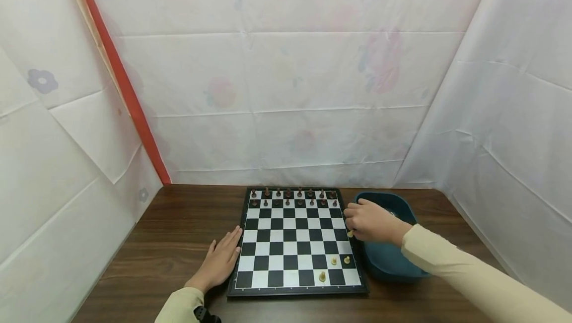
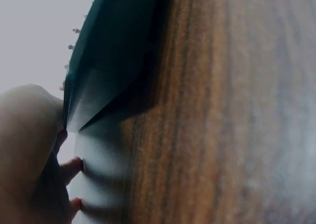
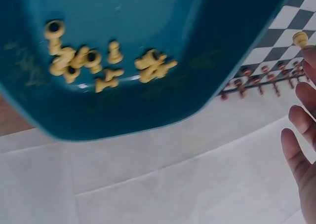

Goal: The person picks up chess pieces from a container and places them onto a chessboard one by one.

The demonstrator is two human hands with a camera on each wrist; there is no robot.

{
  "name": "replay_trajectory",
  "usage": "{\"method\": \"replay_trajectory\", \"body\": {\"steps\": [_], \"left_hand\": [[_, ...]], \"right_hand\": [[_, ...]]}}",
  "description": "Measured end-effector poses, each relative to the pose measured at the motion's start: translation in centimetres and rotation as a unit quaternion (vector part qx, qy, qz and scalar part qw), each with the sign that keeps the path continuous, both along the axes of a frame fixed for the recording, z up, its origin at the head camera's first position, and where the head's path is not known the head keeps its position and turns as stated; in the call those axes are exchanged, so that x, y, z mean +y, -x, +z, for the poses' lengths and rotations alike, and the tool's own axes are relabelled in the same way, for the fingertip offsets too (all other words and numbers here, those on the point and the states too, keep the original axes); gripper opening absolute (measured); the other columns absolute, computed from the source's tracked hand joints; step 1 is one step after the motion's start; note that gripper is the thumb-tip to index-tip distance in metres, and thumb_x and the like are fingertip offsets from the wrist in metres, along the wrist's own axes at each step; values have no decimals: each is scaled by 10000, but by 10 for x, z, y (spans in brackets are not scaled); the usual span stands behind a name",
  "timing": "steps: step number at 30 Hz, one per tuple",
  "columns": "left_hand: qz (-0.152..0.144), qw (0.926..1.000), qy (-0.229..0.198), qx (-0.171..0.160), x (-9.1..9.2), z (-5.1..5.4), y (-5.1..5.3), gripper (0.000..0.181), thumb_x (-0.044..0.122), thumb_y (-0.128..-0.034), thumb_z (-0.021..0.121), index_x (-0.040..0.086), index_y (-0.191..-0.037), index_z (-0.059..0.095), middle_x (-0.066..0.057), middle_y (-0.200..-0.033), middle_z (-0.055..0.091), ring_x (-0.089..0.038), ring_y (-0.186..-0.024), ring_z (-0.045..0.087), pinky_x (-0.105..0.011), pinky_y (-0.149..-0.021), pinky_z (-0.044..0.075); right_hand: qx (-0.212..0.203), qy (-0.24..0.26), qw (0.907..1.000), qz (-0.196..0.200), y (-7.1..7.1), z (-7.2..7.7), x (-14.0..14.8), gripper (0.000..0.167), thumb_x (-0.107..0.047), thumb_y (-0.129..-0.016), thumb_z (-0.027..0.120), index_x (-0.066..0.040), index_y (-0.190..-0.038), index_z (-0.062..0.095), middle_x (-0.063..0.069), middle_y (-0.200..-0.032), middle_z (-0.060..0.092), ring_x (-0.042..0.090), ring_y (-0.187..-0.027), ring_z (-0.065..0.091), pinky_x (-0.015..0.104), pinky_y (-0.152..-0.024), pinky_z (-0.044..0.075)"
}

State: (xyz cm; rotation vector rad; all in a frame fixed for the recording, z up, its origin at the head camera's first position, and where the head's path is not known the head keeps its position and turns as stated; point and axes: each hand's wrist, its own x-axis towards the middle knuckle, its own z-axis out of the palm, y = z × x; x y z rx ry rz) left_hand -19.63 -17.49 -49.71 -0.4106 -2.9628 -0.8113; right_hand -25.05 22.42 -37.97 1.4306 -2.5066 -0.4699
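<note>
My right hand [image 1: 371,220] pinches a cream chess piece [image 3: 300,39] by one end, above the right edge of the chessboard [image 1: 289,234]. In the head view that piece shows just below the fingers. My left hand [image 1: 219,258] lies with extended fingers on the table and against the board's left edge. Three cream chess pieces stand at the near right of the board, one of them a chess piece [image 1: 322,277] on the nearest row. Two rows of brown chess pieces [image 1: 288,202] line the far side.
A blue plastic bin [image 1: 393,263] stands right of the board, partly behind my right forearm. Several cream chess pieces [image 3: 114,53] lie loose inside it. The brown wooden table [image 1: 187,224] ends at white cloth walls [image 1: 286,139] behind and at both sides.
</note>
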Motion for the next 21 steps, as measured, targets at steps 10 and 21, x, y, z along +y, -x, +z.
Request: {"method": "replay_trajectory", "body": {"steps": [10, 21], "left_hand": [[-1, 10000, 10, -10, 0, -1, 0, 495, 176, -1019, 434, 27, -1479, 324, -144, -1531, 287, -401, -1379, 261, -675, -1056, 94], [12, 10000, -10, 16, 0, -1, 0, 494, 181, -1021, 432, 31, -1479, 325, -137, -1534, 285, -396, -1382, 259, -674, -1057, 92]], "right_hand": [[-74, -298, 9992, 269, -8, -9, -32, 43, -255, -798, 733, -220, -781, 717, -82, -811, 585, 98, -714, 476, 252, -576, 358], [-123, -299, 9973, 653, -18, -19, -55, 73, -259, -839, 704, -217, -872, 755, -83, -880, 639, 89, -757, 499, 229, -628, 398]]}}
